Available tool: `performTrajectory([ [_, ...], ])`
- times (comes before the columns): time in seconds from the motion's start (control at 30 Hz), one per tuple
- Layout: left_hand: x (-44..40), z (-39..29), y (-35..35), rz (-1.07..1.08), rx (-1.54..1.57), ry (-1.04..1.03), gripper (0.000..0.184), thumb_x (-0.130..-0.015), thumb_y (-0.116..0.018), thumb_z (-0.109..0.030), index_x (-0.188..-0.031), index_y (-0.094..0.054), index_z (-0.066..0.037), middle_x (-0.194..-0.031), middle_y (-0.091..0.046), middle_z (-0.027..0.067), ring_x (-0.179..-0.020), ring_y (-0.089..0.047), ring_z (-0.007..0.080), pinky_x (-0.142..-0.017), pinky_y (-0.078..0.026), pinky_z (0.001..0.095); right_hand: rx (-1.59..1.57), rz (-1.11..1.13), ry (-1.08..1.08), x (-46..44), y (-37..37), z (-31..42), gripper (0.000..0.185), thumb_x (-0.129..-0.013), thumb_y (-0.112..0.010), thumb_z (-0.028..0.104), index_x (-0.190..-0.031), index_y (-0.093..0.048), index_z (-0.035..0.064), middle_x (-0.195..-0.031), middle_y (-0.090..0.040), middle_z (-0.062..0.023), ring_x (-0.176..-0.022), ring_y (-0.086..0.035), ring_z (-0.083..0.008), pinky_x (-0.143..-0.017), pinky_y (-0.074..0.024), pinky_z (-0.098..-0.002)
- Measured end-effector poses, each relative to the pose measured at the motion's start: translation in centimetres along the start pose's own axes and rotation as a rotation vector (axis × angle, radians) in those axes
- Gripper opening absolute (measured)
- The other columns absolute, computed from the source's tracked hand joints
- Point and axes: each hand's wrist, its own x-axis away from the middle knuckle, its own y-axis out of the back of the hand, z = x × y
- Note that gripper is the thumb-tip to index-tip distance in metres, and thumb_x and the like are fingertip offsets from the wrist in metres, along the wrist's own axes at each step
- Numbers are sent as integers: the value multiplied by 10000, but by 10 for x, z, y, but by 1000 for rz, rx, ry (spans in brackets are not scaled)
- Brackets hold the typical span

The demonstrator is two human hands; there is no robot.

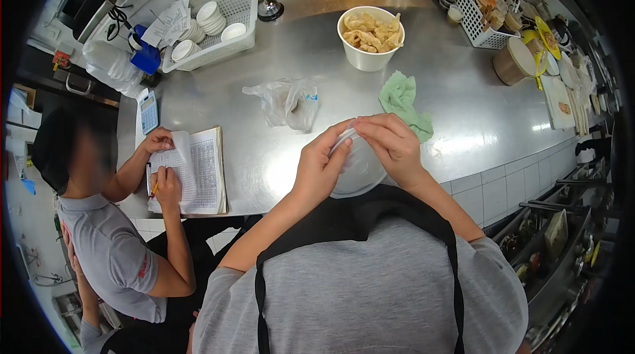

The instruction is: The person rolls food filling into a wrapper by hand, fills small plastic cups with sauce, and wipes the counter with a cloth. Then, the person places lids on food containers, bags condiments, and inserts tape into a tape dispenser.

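Observation:
Close to my chest, my left hand and my right hand meet at the rim of a clear round plastic lid. Fingers of both hands are closed on its upper edge, and the lid hangs tilted between them. Beyond, a white paper bowl stands upright, filled with pale golden fried pieces. A crumpled green cloth lies just past my right hand. To the left of it is a crumpled clear plastic bag on the steel counter.
At left, a person writes in a notebook beside a calculator. A white basket holds small lids and receipts, near a call bell. At right are another basket with containers and a brown tub.

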Motion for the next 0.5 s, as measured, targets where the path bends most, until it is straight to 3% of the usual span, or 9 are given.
performTrajectory([
  [0.07,0,0,0,-8,-21,-38,311,-905,-516,-110,-1209,-532,-45,-830,-606,66,-630,-543,80,-581,-462,222,-27,8,-76,-2,1,3,212,-748,-653,30,-960,-653,38,-871,-629,-73,-772,-597,-213,-662,-481,-302],
  [0.13,0,0,0,-10,-32,-46,309,-906,-514,-109,-1207,-532,-42,-833,-608,69,-631,-543,82,-583,-462,223,-27,46,-72,-4,3,2,197,-752,-651,-5,-946,-662,28,-883,-637,-81,-785,-606,-192,-647,-477,-266],
  [0.5,2,-1,0,7,-33,-29,294,-911,-504,-110,-1192,-528,-29,-843,-617,78,-638,-548,85,-587,-464,226,-7,37,-18,-2,1,1,180,-735,-653,-7,-911,-664,30,-844,-628,-77,-763,-604,-205,-644,-483,-281],
])
